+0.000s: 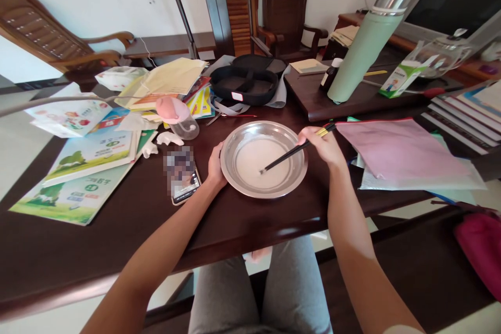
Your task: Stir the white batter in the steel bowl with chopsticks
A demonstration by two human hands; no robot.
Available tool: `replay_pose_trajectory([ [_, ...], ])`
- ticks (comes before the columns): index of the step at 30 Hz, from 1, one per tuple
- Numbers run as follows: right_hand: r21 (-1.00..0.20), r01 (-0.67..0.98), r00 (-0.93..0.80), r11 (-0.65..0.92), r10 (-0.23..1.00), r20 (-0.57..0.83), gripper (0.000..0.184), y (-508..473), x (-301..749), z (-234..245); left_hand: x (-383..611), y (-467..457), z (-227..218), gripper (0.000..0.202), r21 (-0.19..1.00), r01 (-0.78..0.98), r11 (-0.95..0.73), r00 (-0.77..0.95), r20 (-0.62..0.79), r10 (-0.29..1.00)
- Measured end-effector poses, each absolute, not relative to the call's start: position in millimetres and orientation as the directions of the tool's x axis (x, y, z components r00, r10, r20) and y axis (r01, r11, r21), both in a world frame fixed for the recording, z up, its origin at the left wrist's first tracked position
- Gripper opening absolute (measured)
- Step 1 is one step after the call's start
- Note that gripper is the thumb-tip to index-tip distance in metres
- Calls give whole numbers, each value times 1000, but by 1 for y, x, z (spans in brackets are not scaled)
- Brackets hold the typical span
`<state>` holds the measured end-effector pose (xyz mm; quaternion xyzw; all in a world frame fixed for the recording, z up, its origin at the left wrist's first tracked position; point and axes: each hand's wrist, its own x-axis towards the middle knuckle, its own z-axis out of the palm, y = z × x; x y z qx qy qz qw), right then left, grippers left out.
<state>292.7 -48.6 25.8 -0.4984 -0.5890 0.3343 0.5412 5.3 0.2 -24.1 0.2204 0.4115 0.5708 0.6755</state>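
A shiny metal basin (264, 191) stands on the dark table in front of me, with a milky white liquid (250, 162) covering its bottom. My left hand (216, 168) is closed around the basin's left side; part of its fingers is hidden by the rim. Above the right rim, my right hand (323, 146) is wrapped round black chopsticks (287, 154) with gold-coloured upper ends. They slant down to the left, and their tips dip into the liquid near the basin's middle.
Left of the basin lie a phone (182, 177), white figurines (169, 139), a pink-lidded cup (178, 117) and booklets (82, 188). Behind it sits a black case (245, 81). To the right are a green thermos (364, 47), a pink pouch (403, 146) and stacked books (464, 120).
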Motion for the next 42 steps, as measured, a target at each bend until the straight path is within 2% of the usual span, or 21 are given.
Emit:
replay_pose_trajectory([
  [3, -925, 251, 39, 285, 952, 304, 46, -48, 290, 26, 6, -1, -22, 19, 762, -593, 261, 19, -311, 950],
  [6, -920, 256, 212, 296, 911, 352, 47, -48, 297, 26, 6, -1, -22, 19, 767, -588, 257, 9, -312, 950],
  [8, -928, 231, 262, 294, 899, 350, 49, -49, 300, 26, 6, 0, -22, 20, 771, -584, 254, 4, -310, 951],
  [12, -937, 214, 76, 275, 952, 297, 48, -50, 294, 28, 6, 0, -23, 20, 765, -591, 256, 12, -309, 951],
  [14, -931, 231, 44, 282, 953, 300, 45, -49, 291, 28, 6, 0, -23, 20, 761, -596, 256, 13, -309, 951],
  [19, -923, 220, 261, 315, 893, 367, 49, -49, 300, 26, 5, -1, -22, 23, 769, -589, 250, 0, -309, 951],
  [25, -924, 248, 60, 291, 947, 314, 47, -49, 294, 27, 6, -1, -21, 18, 772, -585, 249, -4, -309, 951],
  [29, -912, 268, 235, 311, 896, 375, 48, -47, 300, 24, 6, 0, -23, 18, 775, -583, 245, -11, -309, 951],
  [31, -917, 247, 265, 314, 888, 376, 51, -48, 301, 24, 6, 0, -23, 18, 772, -583, 252, -5, -313, 950],
  [36, -918, 255, 57, 305, 943, 329, 46, -48, 293, 26, 6, 0, -23, 19, 766, -595, 243, -5, -306, 952],
  [42, -917, 255, 290, 307, 881, 375, 51, -47, 301, 24, 6, 1, -24, 19, 767, -592, 250, -8, -315, 949],
])
